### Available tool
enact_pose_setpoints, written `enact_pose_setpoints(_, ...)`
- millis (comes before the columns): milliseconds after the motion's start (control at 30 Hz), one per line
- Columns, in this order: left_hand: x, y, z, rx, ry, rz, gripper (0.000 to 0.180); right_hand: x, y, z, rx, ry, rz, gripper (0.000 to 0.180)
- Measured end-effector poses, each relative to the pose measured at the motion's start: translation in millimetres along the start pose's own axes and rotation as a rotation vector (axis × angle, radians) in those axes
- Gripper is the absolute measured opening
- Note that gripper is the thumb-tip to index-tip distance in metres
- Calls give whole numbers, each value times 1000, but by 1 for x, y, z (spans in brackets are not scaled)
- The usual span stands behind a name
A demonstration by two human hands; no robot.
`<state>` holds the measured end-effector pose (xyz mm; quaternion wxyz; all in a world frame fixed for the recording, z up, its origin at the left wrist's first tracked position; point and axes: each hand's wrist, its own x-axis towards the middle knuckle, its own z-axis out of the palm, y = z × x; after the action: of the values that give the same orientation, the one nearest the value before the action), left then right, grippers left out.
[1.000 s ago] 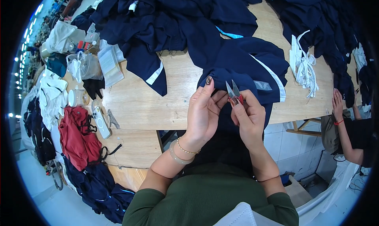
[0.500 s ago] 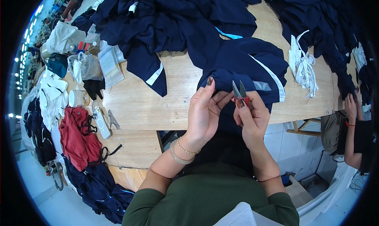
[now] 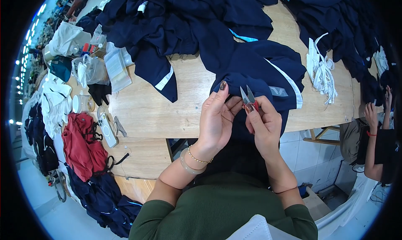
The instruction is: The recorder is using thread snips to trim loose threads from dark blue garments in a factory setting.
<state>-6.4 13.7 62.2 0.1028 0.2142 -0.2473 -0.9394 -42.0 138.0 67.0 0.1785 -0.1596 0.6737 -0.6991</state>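
Observation:
A navy garment (image 3: pixel 268 70) with white stripes lies over the front edge of the wooden table (image 3: pixel 146 110) and hangs down toward me. My left hand (image 3: pixel 215 118) pinches a fold of its dark cloth, thumb up at the edge. My right hand (image 3: pixel 263 122) holds small red-handled thread snips (image 3: pixel 248 96), blades apart and pointing up, just right of the left fingers. Both hands are close together in front of the table edge.
More navy garments (image 3: pixel 176 18) are piled across the back of the table. White cords (image 3: pixel 320 70) lie at right. A phone (image 3: pixel 105 129), small clippers (image 3: pixel 119 126), plastic bags (image 3: pixel 90 68) and a red cloth (image 3: pixel 81 145) sit at left. Another person's hands (image 3: pixel 370 114) work at far right.
My hands have shifted slightly right with the garment and snips. The person's hand at the far right has moved up.

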Motion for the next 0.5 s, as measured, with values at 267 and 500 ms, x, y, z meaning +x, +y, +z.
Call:
enact_pose_setpoints(267,1,-1,-2,3,8,-9,22,1,2,0,0,-3,11,11)
enact_pose_setpoints(500,1,-1,-3,-3,-3,-7,21,1,0,0,-1,-6,1,11)
